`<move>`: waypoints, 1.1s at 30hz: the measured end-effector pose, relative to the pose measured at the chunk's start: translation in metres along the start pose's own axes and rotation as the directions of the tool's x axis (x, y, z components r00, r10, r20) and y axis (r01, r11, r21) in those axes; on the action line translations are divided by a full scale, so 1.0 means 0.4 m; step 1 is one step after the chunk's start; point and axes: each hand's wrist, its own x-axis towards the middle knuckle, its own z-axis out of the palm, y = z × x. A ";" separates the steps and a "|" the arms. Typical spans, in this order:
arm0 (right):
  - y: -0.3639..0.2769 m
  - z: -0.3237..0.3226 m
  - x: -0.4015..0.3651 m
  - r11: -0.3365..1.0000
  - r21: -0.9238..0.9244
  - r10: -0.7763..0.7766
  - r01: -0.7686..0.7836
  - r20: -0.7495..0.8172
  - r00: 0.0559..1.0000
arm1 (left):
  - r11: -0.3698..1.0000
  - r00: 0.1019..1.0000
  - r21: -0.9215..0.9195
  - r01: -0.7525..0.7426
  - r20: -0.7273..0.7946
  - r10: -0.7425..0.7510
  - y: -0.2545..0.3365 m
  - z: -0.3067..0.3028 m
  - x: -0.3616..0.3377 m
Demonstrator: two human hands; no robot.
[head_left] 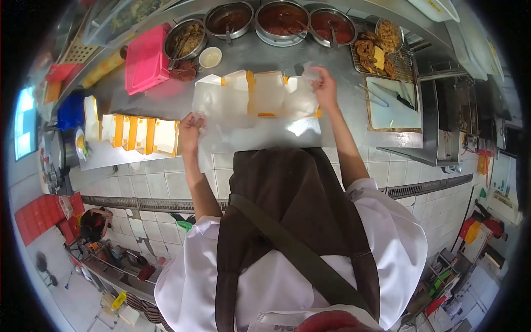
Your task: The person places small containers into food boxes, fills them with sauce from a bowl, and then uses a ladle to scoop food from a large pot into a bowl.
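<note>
A thin see-through sheet (221, 124) is stretched between my two hands over the steel counter. My left hand (192, 128) pinches its left end near the counter's front edge. At the upper right, my right hand (324, 86) has closed fingers on the sheet's other end. Open paper boxes (267, 93), white inside with orange-yellow edges, stand in a row between my hands, partly seen through the sheet. Further left is another row of similar boxes (145, 134), in front of no hand.
Steel bowls of red sauce (282, 21) line the back, beside a bowl of food (185, 40) and a pink container (146, 60). At right are fried food on a rack (367, 52), a cutting board (391, 105) with a knife, and tongs (374, 96).
</note>
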 end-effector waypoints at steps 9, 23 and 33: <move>0.068 0.011 0.025 0.995 0.091 0.006 -0.027 0.218 0.976 | 0.979 0.997 0.185 -0.084 0.015 0.082 0.002 -0.108 0.029; -0.039 0.054 -0.064 0.872 -0.410 -0.325 0.266 -0.080 0.942 | 0.980 0.999 0.195 -0.040 0.005 0.040 0.005 -0.084 0.014; 0.056 0.171 -0.059 0.788 -0.593 0.001 0.163 0.266 0.964 | 0.971 0.995 0.230 -0.069 0.081 0.051 0.017 -0.073 0.034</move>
